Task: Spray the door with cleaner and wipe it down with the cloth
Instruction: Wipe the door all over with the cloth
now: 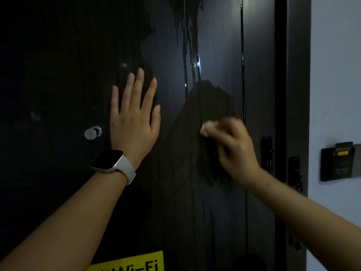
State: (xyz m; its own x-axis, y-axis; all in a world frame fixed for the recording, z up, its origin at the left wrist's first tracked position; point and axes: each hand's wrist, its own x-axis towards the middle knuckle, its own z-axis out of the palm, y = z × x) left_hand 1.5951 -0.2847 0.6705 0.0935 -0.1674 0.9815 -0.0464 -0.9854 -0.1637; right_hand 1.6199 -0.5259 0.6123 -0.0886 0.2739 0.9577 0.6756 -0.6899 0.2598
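Note:
A dark wood-grain door (pixel 175 202) fills the view, with wet streaks of cleaner (pixel 190 42) running down its upper middle. My left hand (pixel 134 116) lies flat on the door with straight, spread fingers; a white-strapped watch sits on its wrist. My right hand (pixel 232 147) grips a small pale cloth (pixel 208 128) and holds it against the door, right of centre. That hand is motion-blurred. A duller smeared patch surrounds the cloth. No spray bottle is in view.
A round metal peephole cover (pixel 92 132) sits left of my left hand. A black lock handle (pixel 266 153) stands at the door's right edge, beside the dark frame (pixel 298 94). A card holder (pixel 338 162) hangs on the white wall. A yellow Wi-Fi sticker (pixel 127 262) is low on the door.

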